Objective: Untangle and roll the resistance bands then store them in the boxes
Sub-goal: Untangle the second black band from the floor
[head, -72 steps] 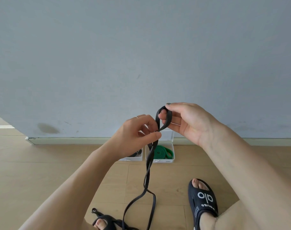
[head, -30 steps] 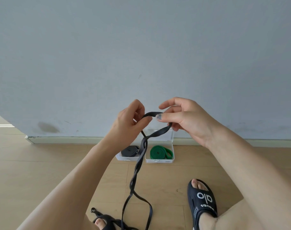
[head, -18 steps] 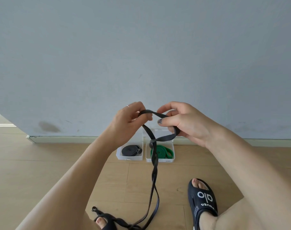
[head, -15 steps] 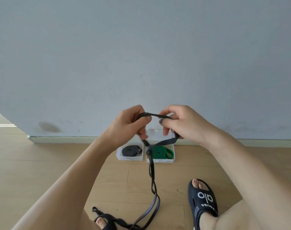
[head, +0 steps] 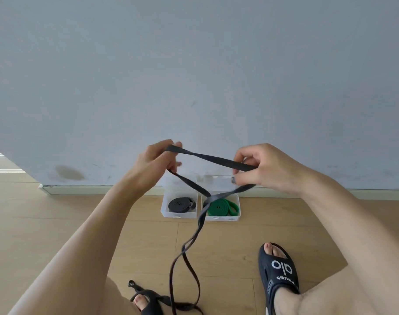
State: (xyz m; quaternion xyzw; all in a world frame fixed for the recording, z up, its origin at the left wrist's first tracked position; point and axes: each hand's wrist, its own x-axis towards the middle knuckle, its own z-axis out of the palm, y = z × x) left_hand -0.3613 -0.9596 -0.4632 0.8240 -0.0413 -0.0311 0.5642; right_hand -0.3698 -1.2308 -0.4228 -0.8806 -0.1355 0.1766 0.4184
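two hands spread one black band to find its twist

two hands hold the loose black band (head: 213,158) up in front of the wall, well above the floor, so its tangle hangs free and can be read. on the left, the left hand (head: 156,161) has its fingers curled round one end of the loop — the strap passes over the fingertips and comes back out below them. from there the band runs as a flat span across to the right hand (head: 261,168), which pinches it between thumb and fingers. the two lower strands cross beneath the hands, right in front of the boxes, then fall twisted to the floor between the sandalled feet. holding the top wide apart seems meant to open the loop and show which way the crossing turns.

behind the crossing, against the skirting, sit two small clear boxes side by side: the left box (head: 164,209) already holds a rolled black band (head: 179,205), the right box (head: 239,208) a rolled green band (head: 221,207). so i judge this band to be the one left — untwist it first, roll it after.
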